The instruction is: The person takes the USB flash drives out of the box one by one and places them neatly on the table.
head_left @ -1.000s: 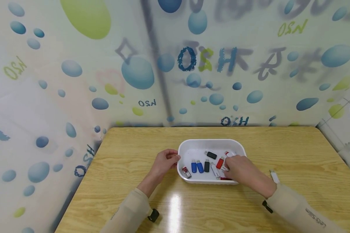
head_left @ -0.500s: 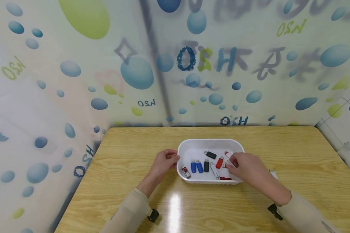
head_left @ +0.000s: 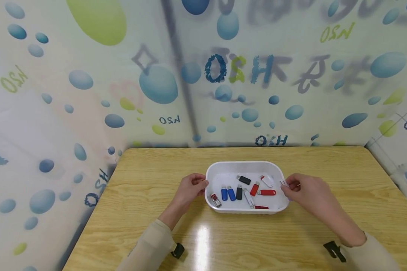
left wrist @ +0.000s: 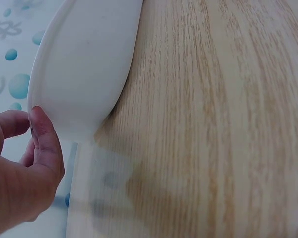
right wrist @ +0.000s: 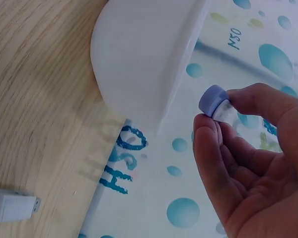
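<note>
My left hand [head_left: 189, 190] pinches the left rim of a white plastic tub [left wrist: 89, 59], thumb and fingers on its edge. Inside the tub lie several USB sticks: blue ones [head_left: 224, 193], black ones [head_left: 244, 180], red ones [head_left: 266, 192] and white ones [head_left: 249, 197]. A metal and dark-red stick [head_left: 216, 200] sits at the left end. At the tub's right rim, my right hand [head_left: 310, 192] holds a small white piece with a lavender end [right wrist: 213, 100], seemingly a USB stick, between thumb and fingers. In the right wrist view it is clear of the tub wall.
A white USB stick [right wrist: 14, 206] lies on the wooden table [head_left: 149, 165] to the right of the tub; my right hand hides it in the head view. Behind the table stands a wall covering [head_left: 291, 94] printed with blue and green drops.
My right hand has moved right, from inside the tub to its right rim, with the white-and-lavender piece. A red stick it covered now shows. My left hand keeps its place.
</note>
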The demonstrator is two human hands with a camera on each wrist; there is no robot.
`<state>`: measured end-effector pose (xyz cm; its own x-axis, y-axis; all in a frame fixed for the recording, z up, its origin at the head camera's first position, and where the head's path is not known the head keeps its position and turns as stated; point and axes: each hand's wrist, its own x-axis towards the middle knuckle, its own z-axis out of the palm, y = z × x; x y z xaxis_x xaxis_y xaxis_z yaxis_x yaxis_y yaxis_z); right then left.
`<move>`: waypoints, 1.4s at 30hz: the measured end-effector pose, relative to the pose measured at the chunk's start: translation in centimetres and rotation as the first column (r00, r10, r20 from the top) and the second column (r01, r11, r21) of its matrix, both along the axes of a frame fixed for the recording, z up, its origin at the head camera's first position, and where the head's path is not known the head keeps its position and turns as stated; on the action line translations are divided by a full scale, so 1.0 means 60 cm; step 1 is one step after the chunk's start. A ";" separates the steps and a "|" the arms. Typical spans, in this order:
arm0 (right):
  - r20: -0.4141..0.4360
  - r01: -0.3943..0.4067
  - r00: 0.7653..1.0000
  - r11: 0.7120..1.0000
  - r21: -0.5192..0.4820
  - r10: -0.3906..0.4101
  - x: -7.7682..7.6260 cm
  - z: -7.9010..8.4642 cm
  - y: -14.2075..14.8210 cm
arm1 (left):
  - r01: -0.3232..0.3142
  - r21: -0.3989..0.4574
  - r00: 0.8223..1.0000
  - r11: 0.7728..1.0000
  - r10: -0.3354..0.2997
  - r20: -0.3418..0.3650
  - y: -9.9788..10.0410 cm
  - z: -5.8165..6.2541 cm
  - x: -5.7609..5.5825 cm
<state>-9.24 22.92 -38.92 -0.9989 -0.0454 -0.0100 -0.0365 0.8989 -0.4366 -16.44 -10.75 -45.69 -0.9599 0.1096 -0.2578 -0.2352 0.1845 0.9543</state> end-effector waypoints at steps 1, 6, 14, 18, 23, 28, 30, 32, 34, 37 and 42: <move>0.004 0.008 1.000 1.000 -0.006 -0.008 0.002 0.000 0.005 | 0.001 0.001 1.000 1.000 -0.001 0.000 0.000 0.000 0.000; 0.011 0.041 0.999 0.999 -0.016 -0.041 0.010 0.000 0.035 | -0.004 0.010 1.000 1.000 0.004 -0.009 0.002 0.003 0.001; -0.004 0.085 0.996 0.996 -0.001 -0.085 0.020 -0.008 0.082 | -0.008 0.006 1.000 1.000 0.008 0.000 0.001 0.006 0.002; 0.014 0.104 0.994 0.995 -0.002 -0.104 0.024 -0.014 0.100 | -0.004 -0.002 1.000 1.000 0.004 0.000 0.000 0.005 0.001; 0.040 0.127 0.991 0.992 0.007 -0.128 0.030 -0.023 0.123 | -0.005 -0.001 1.000 1.000 0.005 -0.001 0.000 0.004 0.000; 0.046 0.142 0.989 0.989 0.035 -0.143 0.034 -0.031 0.141 | -0.001 -0.004 1.000 1.000 0.001 0.015 0.001 0.002 -0.002; 0.059 0.140 0.988 0.989 0.037 -0.142 0.034 -0.033 0.147 | 0.005 -0.003 1.000 1.000 -0.005 0.024 0.001 0.004 -0.001; 0.074 0.137 0.987 0.990 0.036 -0.139 0.034 -0.035 0.154 | 0.013 -0.003 0.999 1.000 -0.012 0.029 0.002 0.011 0.002; 0.097 0.135 0.986 0.990 0.037 -0.138 0.033 -0.037 0.162 | 0.017 -0.002 0.999 1.000 -0.017 0.033 0.004 0.025 0.008; 0.123 0.128 0.984 0.991 0.038 -0.132 0.032 -0.040 0.172 | 0.019 -0.008 0.999 1.000 -0.018 0.030 0.007 0.048 0.019; 0.143 0.117 0.982 0.992 0.050 -0.123 0.030 -0.046 0.185 | 0.017 -0.013 1.000 1.000 -0.016 0.025 0.008 0.058 0.023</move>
